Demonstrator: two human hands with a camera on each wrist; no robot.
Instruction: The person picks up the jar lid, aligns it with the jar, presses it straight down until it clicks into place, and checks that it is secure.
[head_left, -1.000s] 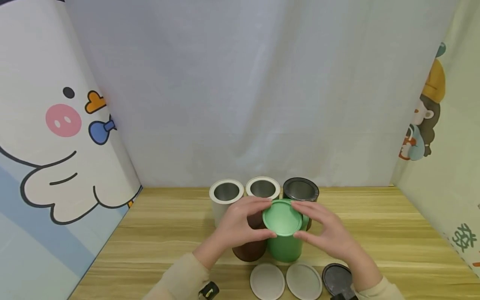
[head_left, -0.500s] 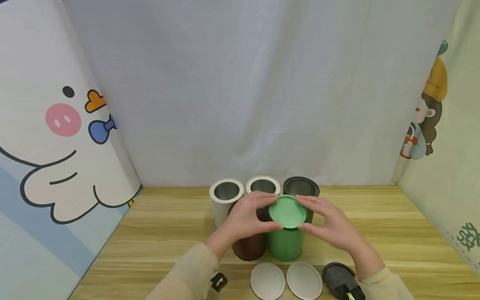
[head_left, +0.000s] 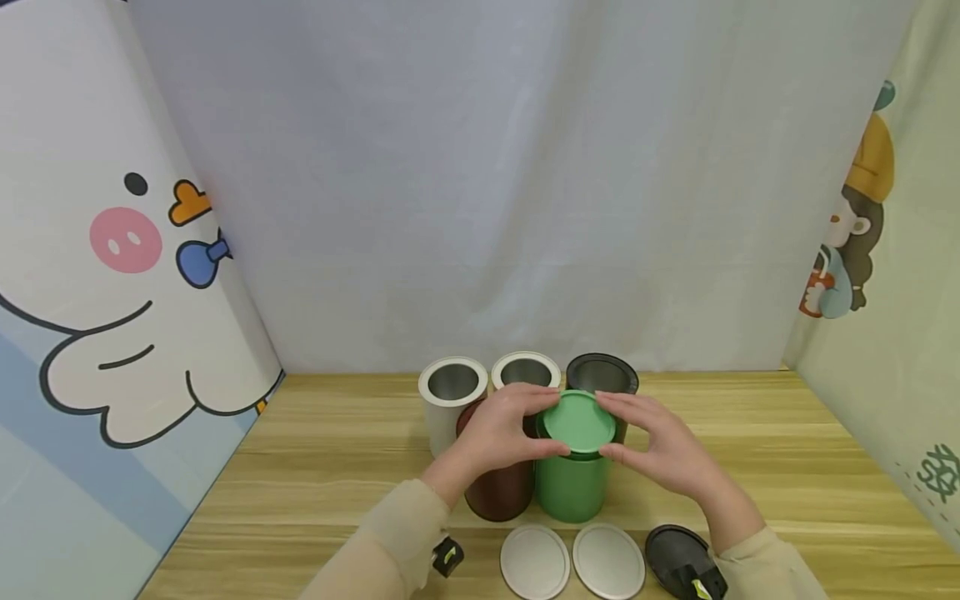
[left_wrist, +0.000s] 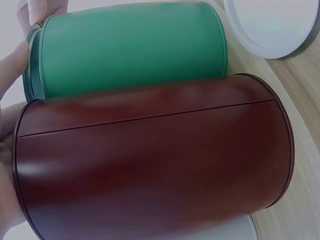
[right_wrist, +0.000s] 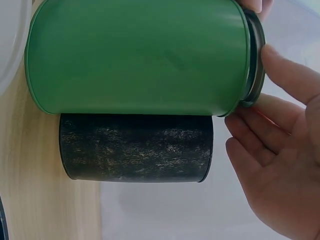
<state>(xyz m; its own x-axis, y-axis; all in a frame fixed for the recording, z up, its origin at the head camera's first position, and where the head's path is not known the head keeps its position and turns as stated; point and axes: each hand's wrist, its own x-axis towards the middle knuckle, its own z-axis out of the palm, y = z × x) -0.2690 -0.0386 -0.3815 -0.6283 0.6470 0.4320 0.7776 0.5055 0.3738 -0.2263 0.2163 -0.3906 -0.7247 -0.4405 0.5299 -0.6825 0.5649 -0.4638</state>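
A green lid (head_left: pixel 578 422) sits at the mouth of the green canister (head_left: pixel 572 490), a narrow gap showing below its rim in the right wrist view. My left hand (head_left: pixel 501 432) pinches the lid's left edge, thumb at the near side and fingers at the far side. On the opposite edge my right hand (head_left: pixel 660 442) pinches it the same way. Directly left of the green canister stands a dark red canister (left_wrist: pixel 155 155), partly behind my left hand. A black canister (right_wrist: pixel 137 147) is behind the green one.
Two white canisters, one at the back left (head_left: pixel 442 417) and one at the back middle (head_left: pixel 526 372), are uncovered. Along the front lie a left white lid (head_left: pixel 535 562), a right white lid (head_left: pixel 608 561) and a black lid (head_left: pixel 671 557). A grey curtain (head_left: pixel 480 183) hangs behind the wooden table (head_left: pixel 315 467).
Both hands have carried the green lid slightly right and away from me, from over the front of the green canister onto its mouth. The canisters and other lids have stayed in place.
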